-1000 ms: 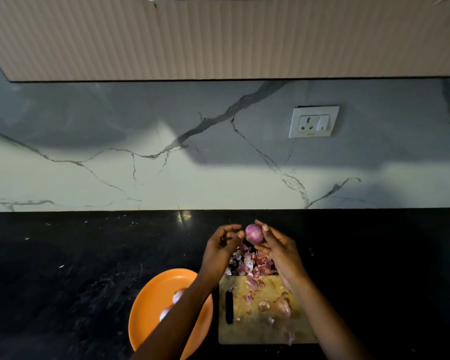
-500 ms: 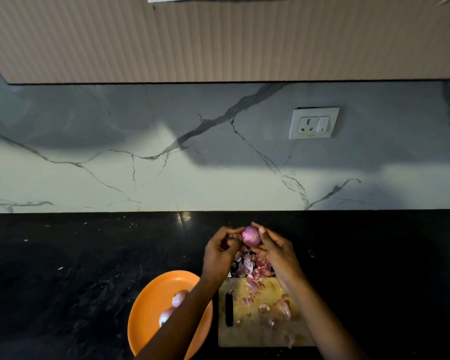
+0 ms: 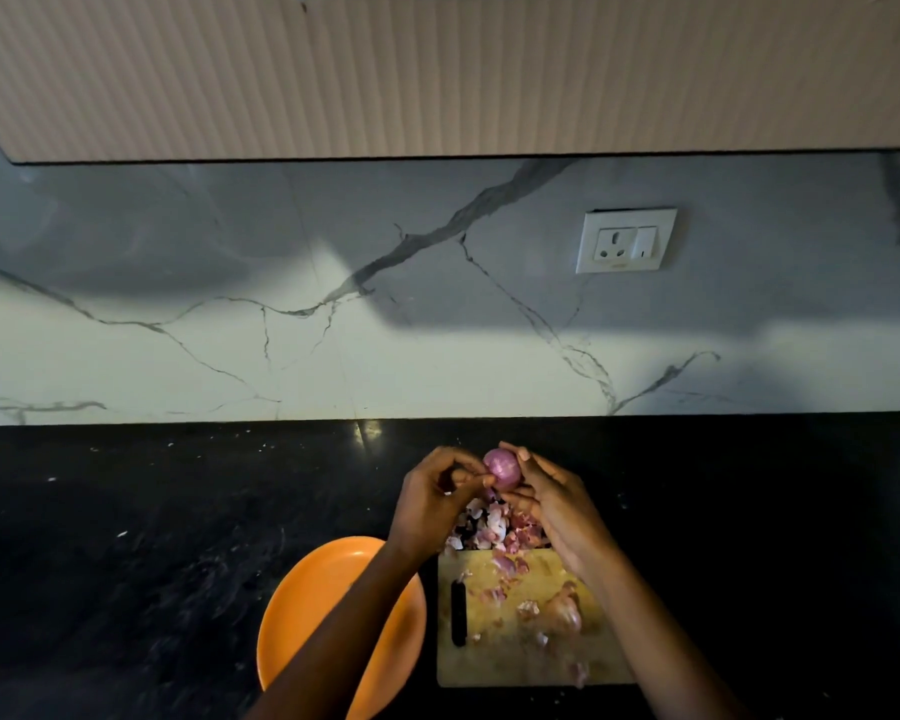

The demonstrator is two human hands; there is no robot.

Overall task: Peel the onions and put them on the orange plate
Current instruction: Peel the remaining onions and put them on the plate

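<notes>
A small purple onion is held up above the black counter, behind the cutting board. My right hand grips it from the right with fingers curled round it. My left hand pinches at the onion's left side with thumb and fingertips. Below them lies a heap of pink onion skins. The orange plate sits at the lower left, mostly covered by my left forearm, so what lies on it is hidden. An unpeeled onion rests on the wooden cutting board.
The black counter stretches left and right of the plate and board. A marble backsplash rises behind it, with a white wall socket at the right. Loose skin scraps lie scattered over the board.
Both hands have stayed at the onion, with the left fingers shifting on its left side. My left forearm now hides the peeled onions seen on the plate earlier.
</notes>
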